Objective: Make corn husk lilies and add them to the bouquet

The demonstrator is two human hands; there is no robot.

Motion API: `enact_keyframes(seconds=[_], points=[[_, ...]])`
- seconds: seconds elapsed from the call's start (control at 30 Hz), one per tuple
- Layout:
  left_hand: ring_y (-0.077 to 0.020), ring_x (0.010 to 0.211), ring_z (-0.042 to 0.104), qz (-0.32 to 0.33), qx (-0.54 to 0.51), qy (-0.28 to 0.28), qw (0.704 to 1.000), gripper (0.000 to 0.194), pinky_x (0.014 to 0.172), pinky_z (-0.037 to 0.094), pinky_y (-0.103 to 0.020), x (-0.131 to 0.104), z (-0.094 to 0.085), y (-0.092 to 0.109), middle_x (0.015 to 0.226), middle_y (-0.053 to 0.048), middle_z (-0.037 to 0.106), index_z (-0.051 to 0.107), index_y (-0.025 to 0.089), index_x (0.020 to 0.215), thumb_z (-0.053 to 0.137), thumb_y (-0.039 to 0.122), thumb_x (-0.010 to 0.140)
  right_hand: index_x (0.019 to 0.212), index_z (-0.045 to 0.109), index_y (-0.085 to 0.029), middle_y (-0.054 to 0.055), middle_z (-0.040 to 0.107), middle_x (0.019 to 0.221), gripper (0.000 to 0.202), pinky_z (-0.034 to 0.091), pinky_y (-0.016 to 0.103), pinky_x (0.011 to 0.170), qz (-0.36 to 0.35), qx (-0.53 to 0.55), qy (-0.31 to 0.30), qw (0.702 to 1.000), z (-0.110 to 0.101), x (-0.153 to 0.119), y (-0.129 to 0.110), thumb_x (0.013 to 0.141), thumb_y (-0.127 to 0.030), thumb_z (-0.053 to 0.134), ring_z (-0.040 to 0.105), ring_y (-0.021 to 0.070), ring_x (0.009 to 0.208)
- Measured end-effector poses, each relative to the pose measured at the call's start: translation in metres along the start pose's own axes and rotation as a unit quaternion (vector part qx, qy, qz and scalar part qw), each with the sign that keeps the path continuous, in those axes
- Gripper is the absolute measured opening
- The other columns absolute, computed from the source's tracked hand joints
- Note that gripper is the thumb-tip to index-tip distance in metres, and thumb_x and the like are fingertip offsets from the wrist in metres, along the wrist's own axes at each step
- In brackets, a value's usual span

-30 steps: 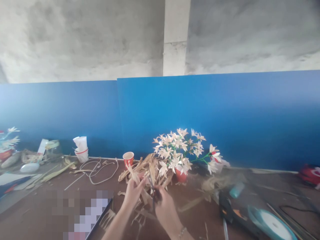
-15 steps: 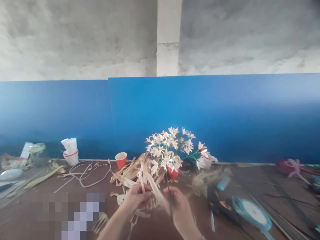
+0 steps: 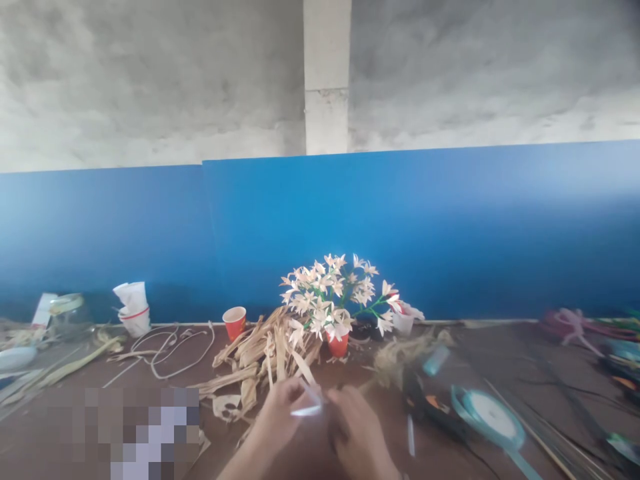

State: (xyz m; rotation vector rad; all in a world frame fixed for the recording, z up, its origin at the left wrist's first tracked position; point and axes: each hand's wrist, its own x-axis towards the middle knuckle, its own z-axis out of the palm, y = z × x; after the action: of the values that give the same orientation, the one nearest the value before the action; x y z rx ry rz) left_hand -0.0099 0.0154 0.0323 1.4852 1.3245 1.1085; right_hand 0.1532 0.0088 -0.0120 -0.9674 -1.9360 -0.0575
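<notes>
My left hand [image 3: 280, 415] is closed on a pale strip of dried husk [image 3: 303, 368], whose end sticks up past the fingers. My right hand [image 3: 361, 421] is wrapped round the dark handle of what look like scissors. The shiny scissor blades [image 3: 307, 408] point left against my left fingers, blurred by motion. Just beyond the hands lies a heap of dried husks [image 3: 265, 347]. Behind it, white flowers [image 3: 327, 290] on green stems stand in a red cup [image 3: 338, 344].
At the back are another red paper cup [image 3: 235, 324], white cups [image 3: 135, 320], a white cable [image 3: 165, 360] and a glass jar [image 3: 70, 317]. On the right lie a glue gun [image 3: 434, 405], a teal ribbon roll [image 3: 495, 417] and a tangle of fibre [image 3: 400, 353].
The scissors have swung from upright to pointing left, their blades now at my left fingers. My hands are slightly lower and closer together. The view has turned a little to the right.
</notes>
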Motion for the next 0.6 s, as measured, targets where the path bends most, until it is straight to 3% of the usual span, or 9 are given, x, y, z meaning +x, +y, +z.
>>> enact_keyframes(seconds=[0.07,0.2,0.3,0.4,0.5,0.6], points=[[-0.0118,0.042,0.047,-0.067,-0.123,-0.063,0.988,0.045,0.045,0.034,-0.024,-0.004,0.016,-0.001,0.045,0.0,0.053,0.056,0.015,0.053,0.06,0.058,0.064,0.086,0.057,-0.02,0.003,0.056,0.069,0.038,0.042,0.026,0.057,-0.018,-0.021,-0.003,1.0,-0.003,0.001,-0.001,0.06,-0.001,0.038,0.051,0.0176,0.064],[-0.007,0.04,0.042,-0.119,-0.299,-0.037,0.946,0.043,0.042,0.028,-0.02,0.0,0.027,-0.014,0.042,0.004,0.047,0.053,0.015,0.052,0.07,0.054,0.056,0.094,0.057,-0.022,0.002,0.057,0.072,0.045,0.043,0.026,0.061,-0.077,0.01,-0.001,0.997,-0.011,0.001,-0.003,0.058,0.0,0.039,0.052,0.017,0.066],[-0.0066,0.037,0.042,-0.119,-0.331,-0.036,0.935,0.039,0.041,0.029,-0.02,0.001,0.024,-0.024,0.04,0.005,0.047,0.053,0.015,0.05,0.076,0.046,0.053,0.1,0.058,-0.024,0.003,0.059,0.078,0.046,0.045,0.026,0.066,-0.073,0.066,-0.033,0.995,-0.011,-0.002,-0.004,0.061,-0.002,0.043,0.056,0.0176,0.073],[-0.0087,0.042,0.049,-0.086,-0.337,0.004,0.938,0.03,0.045,0.035,-0.02,-0.002,0.021,-0.025,0.048,0.002,0.057,0.06,0.014,0.061,0.078,0.037,0.053,0.1,0.058,-0.023,0.004,0.062,0.083,0.032,0.047,0.026,0.068,0.086,0.191,-0.023,0.978,-0.003,-0.004,-0.002,0.07,-0.013,0.051,0.059,0.0184,0.076],[-0.0111,0.051,0.055,-0.065,-0.351,0.037,0.933,0.028,0.051,0.041,-0.022,-0.007,0.021,-0.021,0.059,-0.001,0.064,0.062,0.015,0.07,0.077,0.035,0.057,0.093,0.059,-0.02,0.002,0.062,0.072,0.027,0.048,0.026,0.058,0.28,0.325,0.015,0.903,0.007,0.0,0.007,0.069,-0.034,0.062,0.059,0.0177,0.065],[-0.0121,0.05,0.055,-0.067,-0.356,0.052,0.931,0.03,0.052,0.043,-0.023,-0.012,0.026,-0.018,0.056,-0.001,0.064,0.061,0.014,0.065,0.08,0.033,0.051,0.076,0.061,-0.019,-0.001,0.058,0.057,0.036,0.044,0.024,0.049,0.376,0.392,0.0,0.84,0.013,0.004,0.017,0.057,-0.048,0.07,0.056,0.0158,0.054]])
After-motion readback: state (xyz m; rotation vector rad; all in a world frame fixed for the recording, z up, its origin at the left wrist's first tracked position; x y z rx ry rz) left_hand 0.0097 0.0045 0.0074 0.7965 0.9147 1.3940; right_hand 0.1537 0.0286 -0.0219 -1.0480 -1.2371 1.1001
